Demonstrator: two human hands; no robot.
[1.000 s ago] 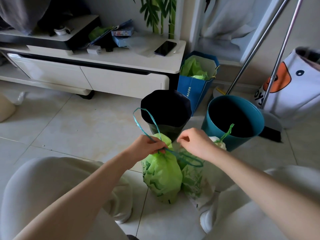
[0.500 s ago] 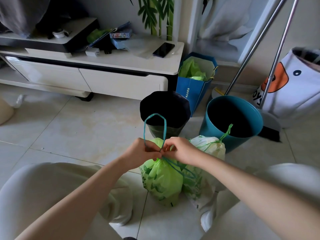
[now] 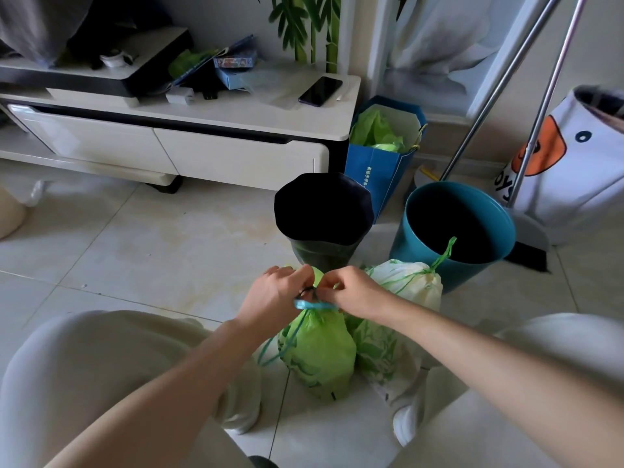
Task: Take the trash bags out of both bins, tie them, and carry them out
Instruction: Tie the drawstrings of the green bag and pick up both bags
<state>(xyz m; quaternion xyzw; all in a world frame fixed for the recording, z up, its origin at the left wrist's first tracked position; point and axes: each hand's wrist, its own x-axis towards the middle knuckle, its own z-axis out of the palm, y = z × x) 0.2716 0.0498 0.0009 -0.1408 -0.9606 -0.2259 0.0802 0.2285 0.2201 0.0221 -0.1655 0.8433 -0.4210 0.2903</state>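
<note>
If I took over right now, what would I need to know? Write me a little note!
Left hand and right hand: both pinch the teal drawstring at the neck of the green bag, mid-knot.
White bag: on the floor right of the green one, its neck already cinched and tied.
Dark bin and teal bin: standing behind the bags, with the bags taken out.
Done: both bags out, white one tied.
Left: finish the green bag's knot, then carry both bags out.
</note>
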